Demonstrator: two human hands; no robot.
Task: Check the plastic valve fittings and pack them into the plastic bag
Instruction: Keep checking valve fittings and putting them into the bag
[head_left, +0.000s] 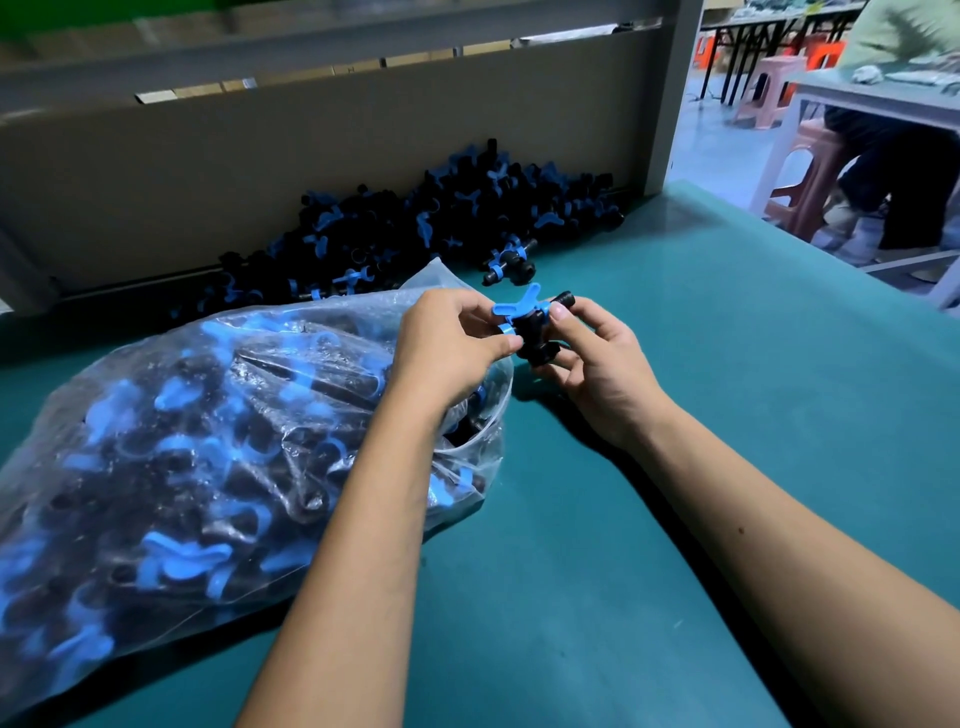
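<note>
Both hands hold one black valve fitting (532, 332) with a blue butterfly handle above the green table (727, 415). My left hand (447, 348) pinches its left end and blue ring. My right hand (597, 358) grips its right end from below. A clear plastic bag (208, 457), full of several black and blue fittings, lies at the left with its open mouth under my left wrist. A loose pile of fittings (457, 218) lies at the back against the wall.
A single fitting (511, 262) lies apart at the pile's near edge. A grey panel (260, 156) closes the table's back. At the right, beyond the table edge, are pink stools (810, 171) and a seated person's legs (893, 171).
</note>
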